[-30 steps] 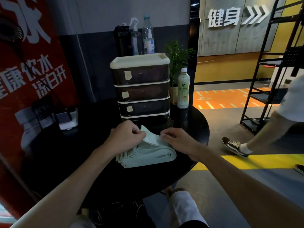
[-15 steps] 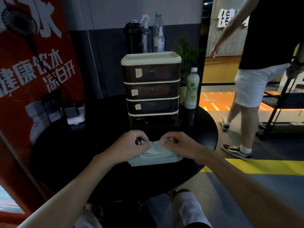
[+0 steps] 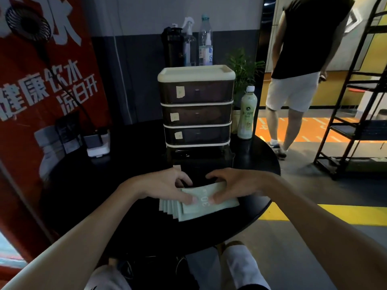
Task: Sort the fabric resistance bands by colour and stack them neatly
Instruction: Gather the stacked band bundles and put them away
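Left hand (image 3: pixel 165 187) and right hand (image 3: pixel 236 185) pinch the top of a pile of pale-green fabric bands (image 3: pixel 201 209), thumbs on its upper face, fingers curled over the far edge. The pile lies on the black table (image 3: pixel 134 216), beneath and between both hands. One colour appears gathered. The lower bands fan out under the left hand, so squaring seems left. No other colours are visible.
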`<act>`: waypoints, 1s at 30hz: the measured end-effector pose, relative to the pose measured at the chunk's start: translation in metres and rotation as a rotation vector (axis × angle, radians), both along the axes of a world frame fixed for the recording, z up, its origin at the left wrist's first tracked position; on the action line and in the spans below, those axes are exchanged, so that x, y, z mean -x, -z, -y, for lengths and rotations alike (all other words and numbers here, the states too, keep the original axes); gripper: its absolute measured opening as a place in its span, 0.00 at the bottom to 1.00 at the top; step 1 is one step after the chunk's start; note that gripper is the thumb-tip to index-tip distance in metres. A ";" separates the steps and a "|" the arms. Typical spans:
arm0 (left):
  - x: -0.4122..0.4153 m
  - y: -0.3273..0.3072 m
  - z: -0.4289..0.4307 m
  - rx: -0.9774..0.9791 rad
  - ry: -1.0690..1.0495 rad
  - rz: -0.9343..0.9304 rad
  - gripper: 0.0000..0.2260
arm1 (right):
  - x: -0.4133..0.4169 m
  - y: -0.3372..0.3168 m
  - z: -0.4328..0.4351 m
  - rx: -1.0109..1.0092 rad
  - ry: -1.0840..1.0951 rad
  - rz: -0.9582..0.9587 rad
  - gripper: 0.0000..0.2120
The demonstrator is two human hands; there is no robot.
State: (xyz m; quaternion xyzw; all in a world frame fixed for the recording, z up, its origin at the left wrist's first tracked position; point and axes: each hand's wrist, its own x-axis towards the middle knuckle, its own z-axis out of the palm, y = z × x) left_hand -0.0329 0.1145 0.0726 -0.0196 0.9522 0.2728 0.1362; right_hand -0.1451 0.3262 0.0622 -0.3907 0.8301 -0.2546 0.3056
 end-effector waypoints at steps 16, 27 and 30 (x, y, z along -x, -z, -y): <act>-0.014 0.013 -0.010 0.248 0.073 -0.398 0.21 | -0.018 0.019 0.003 0.033 -0.029 -0.640 0.33; -0.028 0.058 0.004 -0.086 -0.096 -0.606 0.40 | -0.024 0.036 0.000 0.041 0.041 -0.767 0.46; -0.028 0.065 0.007 -0.292 -0.131 -0.638 0.41 | -0.031 0.034 0.002 0.005 -0.018 -0.977 0.48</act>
